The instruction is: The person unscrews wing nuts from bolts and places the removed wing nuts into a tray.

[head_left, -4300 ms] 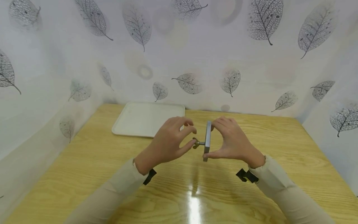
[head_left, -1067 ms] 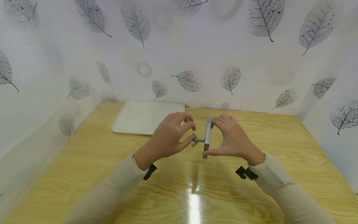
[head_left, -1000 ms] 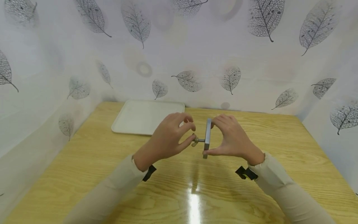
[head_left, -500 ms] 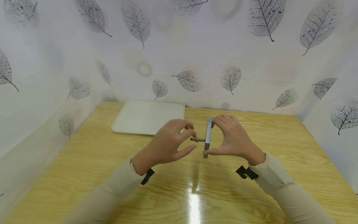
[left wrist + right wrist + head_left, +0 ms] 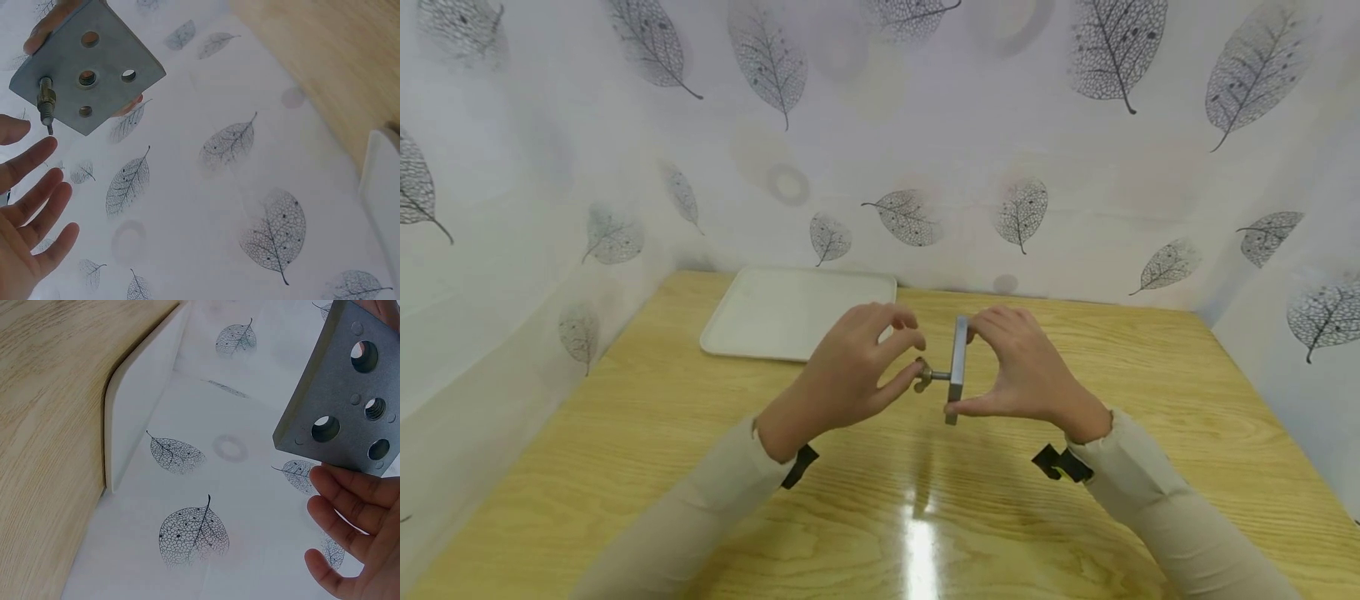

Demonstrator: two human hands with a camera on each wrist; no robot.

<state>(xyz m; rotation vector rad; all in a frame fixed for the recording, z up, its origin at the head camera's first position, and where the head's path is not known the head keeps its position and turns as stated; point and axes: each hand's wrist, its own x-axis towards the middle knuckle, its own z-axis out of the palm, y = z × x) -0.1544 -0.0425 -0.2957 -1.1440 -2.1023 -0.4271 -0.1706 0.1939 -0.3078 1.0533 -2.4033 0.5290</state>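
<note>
At the left face of the metal plate (image 5: 957, 358), a stud (image 5: 941, 377) stands out sideways with a brass-coloured wing nut (image 5: 924, 377) on its outer part. The plate is upright, tabletop (image 5: 1075, 500) below it and apart. Right hand (image 5: 1022, 367) grasps the plate by opposite edges, thumb below, fingers above. Left hand (image 5: 857, 367) is loosely spread left of the plate, gripping nothing; fingertips at the wing nut, firm contact cannot be told. Risks, as judged: (1) wing nut could run off the stud and drop under the plate, since no finger is wrapped around it; (2) plate could twist under a sideways push, the stud sitting near a corner and the edge grip being narrow; (3) stud could turn along with the nut if loosely seated; its seating is unclear. White tray (image 5: 775, 317), beyond and left of the plate, would not catch a drop.
</note>
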